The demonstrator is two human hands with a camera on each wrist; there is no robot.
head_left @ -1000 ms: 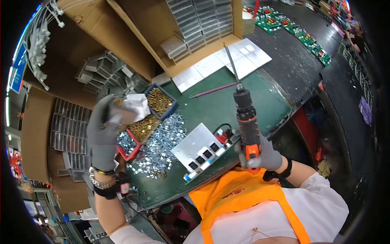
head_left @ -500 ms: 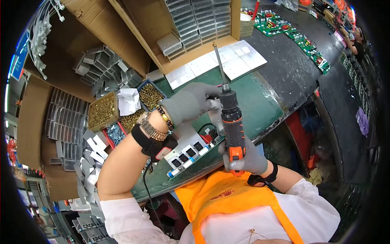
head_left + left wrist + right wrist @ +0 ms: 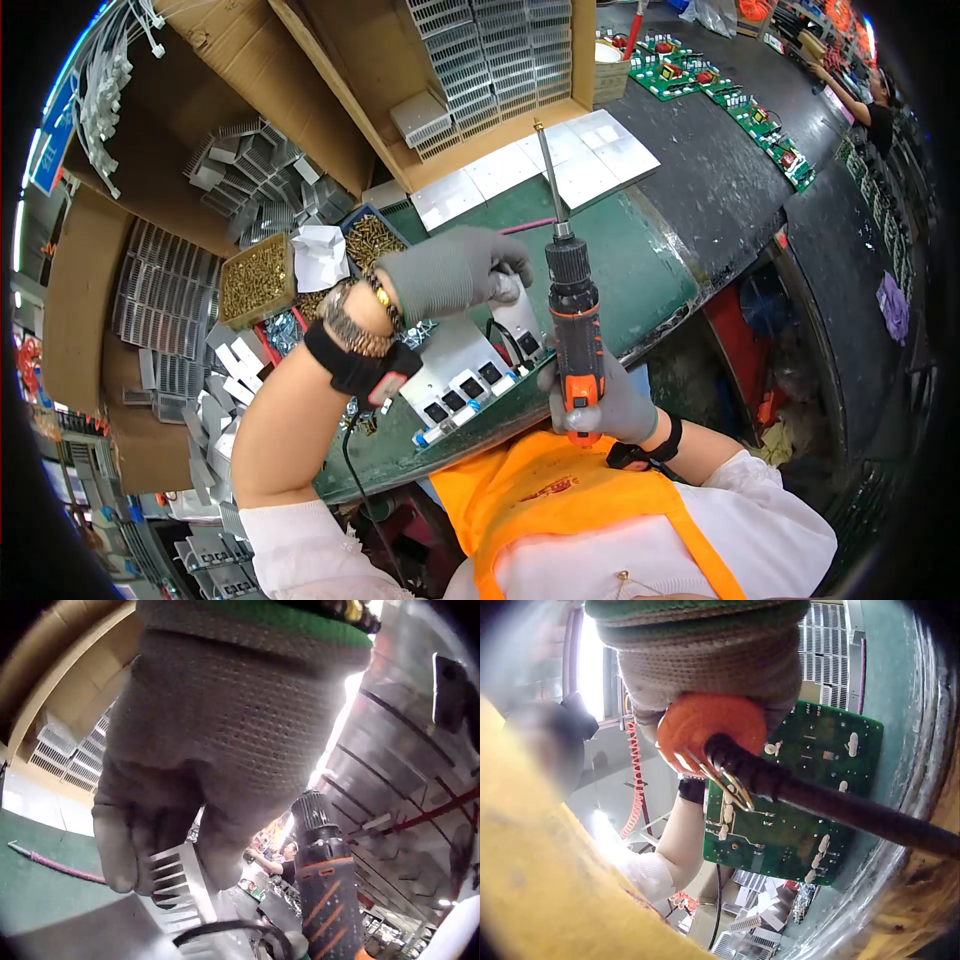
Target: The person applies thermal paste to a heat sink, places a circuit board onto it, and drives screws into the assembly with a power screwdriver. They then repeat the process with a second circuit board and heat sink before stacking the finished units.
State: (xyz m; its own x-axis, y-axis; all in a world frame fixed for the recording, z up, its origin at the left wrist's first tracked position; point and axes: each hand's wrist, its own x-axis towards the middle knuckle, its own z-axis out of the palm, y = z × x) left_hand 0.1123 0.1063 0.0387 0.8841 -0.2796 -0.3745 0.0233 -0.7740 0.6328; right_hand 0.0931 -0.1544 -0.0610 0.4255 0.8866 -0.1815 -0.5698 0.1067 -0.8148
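Left hand (image 3: 450, 270): grey glove, fingers pinching one finned heat sink (image 3: 176, 881) over the mat, just beside the driver.
Right hand (image 3: 610, 400): clasped round one orange-black electric screwdriver (image 3: 575, 320), held upright.
Screw trays (image 3: 226, 290): two, with brass screws.
Surface: green mat (image 3: 640, 260), cardboard boxes (image 3: 330, 90) behind.
Writing: red print on the orange apron (image 3: 560, 480), unreadable.

A finned metal piece (image 3: 176, 881) is being pinched by the gloved left hand (image 3: 225, 727), its upper fins being gripped between the fingertips (image 3: 116, 862). A power screwdriver (image 3: 326, 892), black and orange, is being held upright just beside it (its lower end is cut off by the frame's edge). A black cable (image 3: 225, 930) is curving just below the fins. A pink stick (image 3: 52, 859) is lying on the green mat (image 3: 37, 889), with a cardboard box (image 3: 67, 667) behind.
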